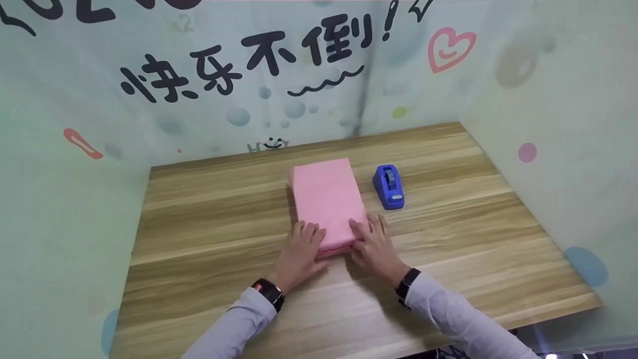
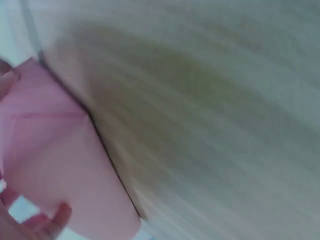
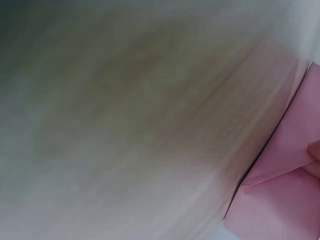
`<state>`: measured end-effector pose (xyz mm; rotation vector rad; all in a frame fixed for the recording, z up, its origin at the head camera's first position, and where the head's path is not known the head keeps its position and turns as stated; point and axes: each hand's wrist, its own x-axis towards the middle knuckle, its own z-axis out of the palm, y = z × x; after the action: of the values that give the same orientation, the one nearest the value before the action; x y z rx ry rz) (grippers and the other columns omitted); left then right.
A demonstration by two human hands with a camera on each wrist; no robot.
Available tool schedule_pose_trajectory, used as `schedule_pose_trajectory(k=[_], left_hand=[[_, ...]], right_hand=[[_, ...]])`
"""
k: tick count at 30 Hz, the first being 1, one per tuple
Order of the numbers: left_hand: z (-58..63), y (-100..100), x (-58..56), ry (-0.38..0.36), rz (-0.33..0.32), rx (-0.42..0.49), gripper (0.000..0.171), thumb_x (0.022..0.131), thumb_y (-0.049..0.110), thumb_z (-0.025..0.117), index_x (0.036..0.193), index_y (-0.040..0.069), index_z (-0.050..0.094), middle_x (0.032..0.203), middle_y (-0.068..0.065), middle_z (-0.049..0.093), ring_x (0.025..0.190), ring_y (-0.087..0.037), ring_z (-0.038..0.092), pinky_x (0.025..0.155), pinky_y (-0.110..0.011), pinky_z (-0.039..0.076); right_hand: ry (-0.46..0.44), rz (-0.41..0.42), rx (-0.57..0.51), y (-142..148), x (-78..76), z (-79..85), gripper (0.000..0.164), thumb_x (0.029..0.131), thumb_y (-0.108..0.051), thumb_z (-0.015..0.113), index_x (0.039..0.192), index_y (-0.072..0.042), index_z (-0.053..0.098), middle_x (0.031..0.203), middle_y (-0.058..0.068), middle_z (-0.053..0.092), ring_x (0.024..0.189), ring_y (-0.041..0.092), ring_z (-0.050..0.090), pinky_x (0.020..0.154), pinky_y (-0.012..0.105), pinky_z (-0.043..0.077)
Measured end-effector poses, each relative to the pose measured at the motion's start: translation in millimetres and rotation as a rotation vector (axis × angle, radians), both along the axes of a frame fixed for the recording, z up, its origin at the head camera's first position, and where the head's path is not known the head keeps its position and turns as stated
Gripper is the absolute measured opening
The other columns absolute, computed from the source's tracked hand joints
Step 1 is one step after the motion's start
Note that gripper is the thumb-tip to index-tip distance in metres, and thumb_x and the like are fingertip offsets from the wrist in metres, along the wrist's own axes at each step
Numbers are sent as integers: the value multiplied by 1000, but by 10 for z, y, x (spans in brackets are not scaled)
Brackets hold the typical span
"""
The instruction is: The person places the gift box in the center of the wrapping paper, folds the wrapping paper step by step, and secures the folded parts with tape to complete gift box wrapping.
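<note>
One left hand (image 1: 297, 257) and one right hand (image 1: 377, 253), nearest me, gripped the near corners of a pink package (image 1: 329, 199), at seven o'clock and between four and five, fingers over its top. The package lay near the middle of the bench (image 1: 209, 234), its far end toward twelve o'clock. I judged the wrapping well along: the top and the sides I could see were covered, and flaps at the six o'clock end were folded. Securing that end seemed left; I made out no tape there, and the far end was hidden. The package looked matte and box-shaped, smooth on top, creased diagonally at the folds. Between two and three o'clock stood a blue tape dispenser (image 1: 389, 188), untouched. Beyond, at twelve, rose a pale wall (image 1: 324, 124).
</note>
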<state>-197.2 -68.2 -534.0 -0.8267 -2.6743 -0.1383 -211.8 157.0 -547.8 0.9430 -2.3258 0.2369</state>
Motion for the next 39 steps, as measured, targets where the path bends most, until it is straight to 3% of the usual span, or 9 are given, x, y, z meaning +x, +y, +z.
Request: schedule_pose_trajectory(k=[4,8,12,15,18,31,35,37,39], left_hand=[[-25,54,-38,99,13,-10,45,76,38,71,105,10,52,102,-7,50,97,-29,47,74,-36,50],[-26,53,-78,160,-35,-9,37,74,34,72,95,11,52,93,-6,48,87,-27,46,74,-35,45],[-11,41,-105,166,-57,-19,36,73,33,72,95,12,52,92,-4,48,87,-26,46,77,-36,42],[-2,34,-114,170,-71,-9,36,72,33,73,96,13,53,93,-4,49,89,-26,47,79,-36,42],[11,31,-100,168,-84,4,37,72,33,74,96,13,54,94,-4,50,90,-27,48,80,-37,44],[11,-11,12,114,-77,30,45,77,44,70,106,13,53,99,-2,51,91,-23,47,79,-33,44],[-6,-19,13,110,-77,38,45,77,44,70,106,13,54,98,-1,51,90,-21,46,78,-32,43],[-3,-20,13,109,-75,47,45,76,43,71,105,13,54,97,-1,51,89,-21,46,76,-31,44],[3,-18,12,102,-72,55,44,76,42,71,104,13,55,97,-1,51,88,-21,46,74,-30,44]], right_hand=[[24,-19,-8,-1,1,8,23,67,-23,79,76,-6,68,118,9,59,108,43,50,92,64,36],[57,-69,13,29,-4,31,62,62,-29,84,110,1,59,122,12,56,111,43,49,95,61,37],[5,-113,160,69,-60,72,90,62,-38,83,132,0,42,138,19,44,125,42,41,102,56,35],[-92,-88,237,92,-108,104,91,66,-40,80,138,-3,38,145,20,36,132,40,35,106,51,34],[-163,-34,208,106,-131,127,87,70,-40,78,138,-3,39,145,22,36,132,43,34,106,50,35],[-284,112,164,183,-110,232,72,84,-43,63,139,-3,39,144,24,35,127,50,35,99,61,34],[-469,114,-78,292,-230,286,48,89,-30,59,129,-3,52,136,19,48,123,40,43,101,55,35],[-515,13,-294,392,-351,294,32,90,-20,59,116,-1,60,121,19,58,111,36,52,95,50,41],[-567,-164,-480,524,-496,305,25,89,-13,60,108,2,63,107,20,62,98,33,56,87,45,45]])
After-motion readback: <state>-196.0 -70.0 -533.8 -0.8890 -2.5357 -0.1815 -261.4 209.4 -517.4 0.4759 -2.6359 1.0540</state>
